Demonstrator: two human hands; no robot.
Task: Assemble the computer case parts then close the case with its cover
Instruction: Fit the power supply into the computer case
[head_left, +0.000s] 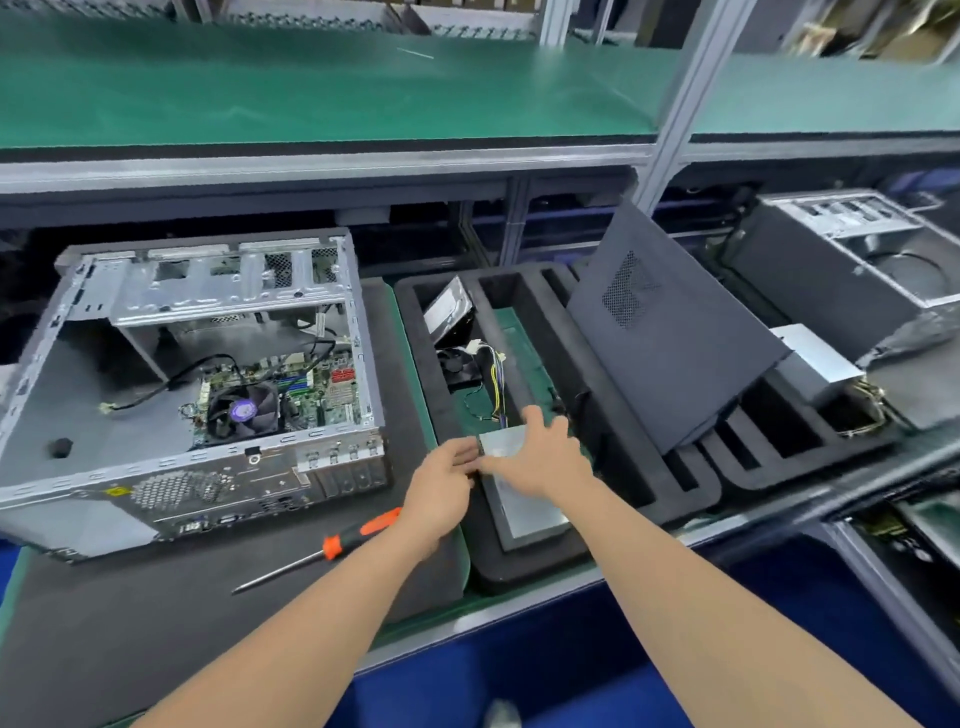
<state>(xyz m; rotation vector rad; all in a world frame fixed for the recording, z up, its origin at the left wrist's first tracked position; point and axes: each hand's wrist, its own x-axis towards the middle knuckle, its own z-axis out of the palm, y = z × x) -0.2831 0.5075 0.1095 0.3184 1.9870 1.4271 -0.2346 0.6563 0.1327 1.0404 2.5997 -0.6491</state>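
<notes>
The open computer case (171, 467) lies on its side at the left, with the motherboard and its fan (243, 410) inside. To its right, a silver power supply (530, 512) with coloured wires (496, 379) sits in a slot of a black foam tray (524, 571). My left hand (441, 493) grips the unit's near-left edge. My right hand (540, 457) lies over its top, fingers spread and curled on it. The dark grey case cover (670, 338) leans upright in the tray's right slots. A hard drive (449, 309) and a small fan (460, 366) rest in the tray's far slot.
An orange-handled screwdriver (322, 551) lies on the dark mat in front of the case. A second computer case (841, 260) and another power supply (815, 361) stand at the right. A green shelf (322, 98) runs above the bench, carried by a metal post (675, 130).
</notes>
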